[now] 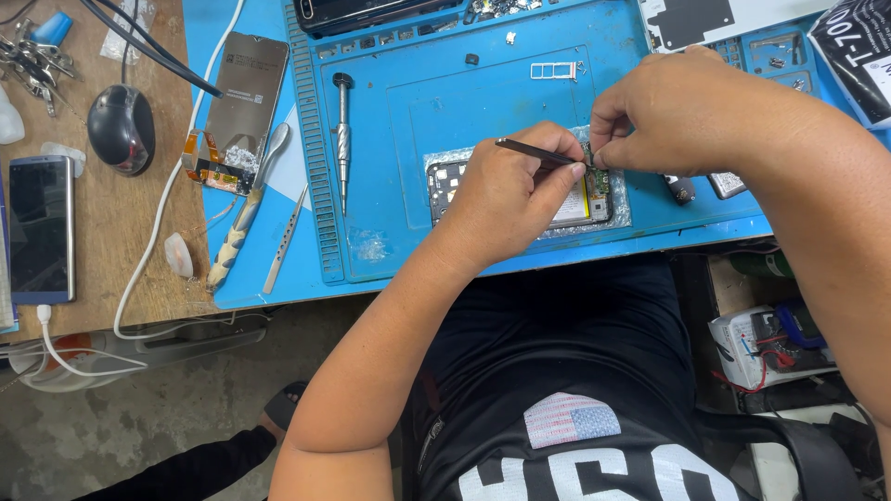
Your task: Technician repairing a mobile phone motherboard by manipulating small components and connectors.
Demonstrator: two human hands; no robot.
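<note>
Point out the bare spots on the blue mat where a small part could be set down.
The blue mat is bare inside its recessed panel, between the upright screwdriver and the white card tray, above the opened phone. A smaller patch lies below the screwdriver. It is crowded where the left hand with tweezers and the right hand meet.

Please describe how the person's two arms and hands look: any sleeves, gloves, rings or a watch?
Both arms are bare along all that shows, with no sleeves in view. The left hand and right hand wear no gloves, and no ring, watch or bracelet shows. The forearms are thick, the fingernails short. The person wears a black shirt with white print.
</note>
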